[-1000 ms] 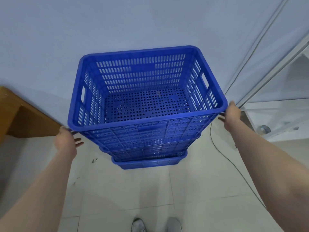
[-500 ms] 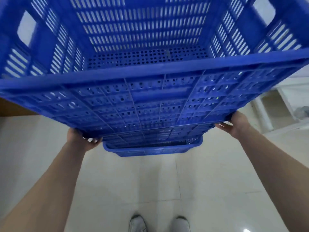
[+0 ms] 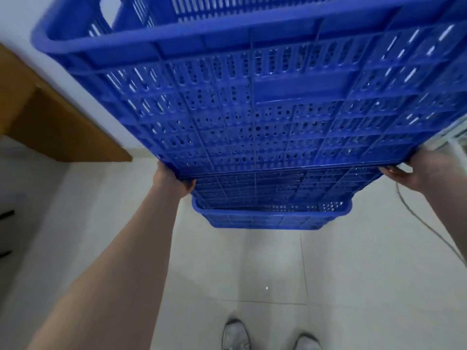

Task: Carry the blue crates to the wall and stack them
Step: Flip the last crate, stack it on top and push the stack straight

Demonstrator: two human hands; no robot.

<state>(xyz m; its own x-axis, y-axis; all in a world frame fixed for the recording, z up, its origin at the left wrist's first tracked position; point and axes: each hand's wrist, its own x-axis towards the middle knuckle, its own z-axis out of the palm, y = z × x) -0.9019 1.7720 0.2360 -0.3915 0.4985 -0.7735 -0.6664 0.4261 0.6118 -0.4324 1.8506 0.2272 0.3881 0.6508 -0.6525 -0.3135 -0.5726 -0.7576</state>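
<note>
A large blue slotted crate [image 3: 252, 102] fills the upper view, lifted and tilted so its near wall and underside face me. My left hand [image 3: 171, 180] grips its lower left corner and my right hand [image 3: 414, 173] grips its lower right corner. Under it, more blue crates [image 3: 273, 215] sit stacked on the floor by the white wall [image 3: 15, 18]; only the near rim and wall of the lowest show.
A wooden desk [image 3: 50, 127] juts from the wall at left. A grey cable [image 3: 434, 231] trails over the pale tiled floor [image 3: 227, 269] at right, near a white frame [image 3: 457, 145]. My shoes [image 3: 270, 337] stand at the bottom edge.
Both hands slid from the top crate's rim down to its bottom corners and raised it off the stack; the view has shifted slightly, showing the desk again.
</note>
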